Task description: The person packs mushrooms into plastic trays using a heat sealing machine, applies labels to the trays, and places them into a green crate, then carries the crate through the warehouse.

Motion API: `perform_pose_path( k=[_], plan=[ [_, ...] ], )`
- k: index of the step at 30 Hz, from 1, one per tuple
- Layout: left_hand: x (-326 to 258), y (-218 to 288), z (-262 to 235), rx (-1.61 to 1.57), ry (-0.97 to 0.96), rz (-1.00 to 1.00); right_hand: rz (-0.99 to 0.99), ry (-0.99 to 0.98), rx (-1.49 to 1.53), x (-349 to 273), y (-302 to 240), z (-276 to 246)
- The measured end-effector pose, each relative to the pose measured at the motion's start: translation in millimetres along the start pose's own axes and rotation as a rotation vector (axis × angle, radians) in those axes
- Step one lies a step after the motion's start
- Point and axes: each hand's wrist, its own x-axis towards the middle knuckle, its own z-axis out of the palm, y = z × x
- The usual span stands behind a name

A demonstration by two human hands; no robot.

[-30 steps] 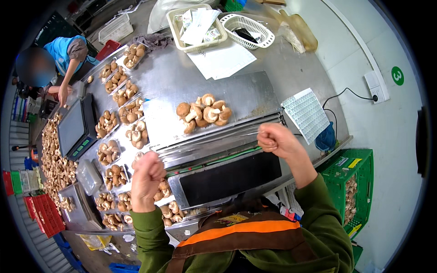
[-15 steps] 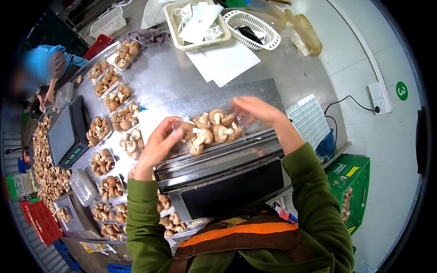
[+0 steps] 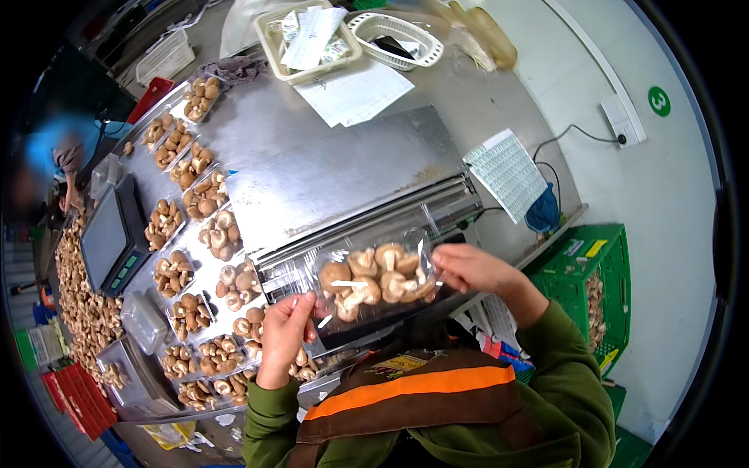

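A clear plastic tray of brown mushrooms, with shiny film around it, hangs between my hands over the front of the film-wrapping machine. My left hand pinches its left end, thumb and fingertips pressed together. At the other end, my right hand is closed on the film, fingers curled in. The mushrooms lie mostly with stems and pale undersides up. Behind the tray stretches the machine's flat metal plate. The tray's underside is hidden from me.
Several open trays of mushrooms stand to the left, beside a digital scale and a loose mushroom heap. Baskets and papers sit at the back. A green crate stands right. A blue-clad person works far left.
Both hands have brought the mushroom tray from the machine's plate toward me, off its surface. My right hand has gone from stretched fingers to a grip on the tray's end.
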Motion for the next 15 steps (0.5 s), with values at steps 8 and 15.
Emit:
perform_pose_path(
  k=[8,15],
  plan=[
    [-12.3,-71.7,53.7,0.179,0.296,0.354,-0.259,0.96,-0.235,-19.7,121.9,44.1],
    [69.6,-102.2,116.5,1.072,0.398,0.907,-0.229,1.537,-0.198,25.0,267.2,-0.9]
  ],
)
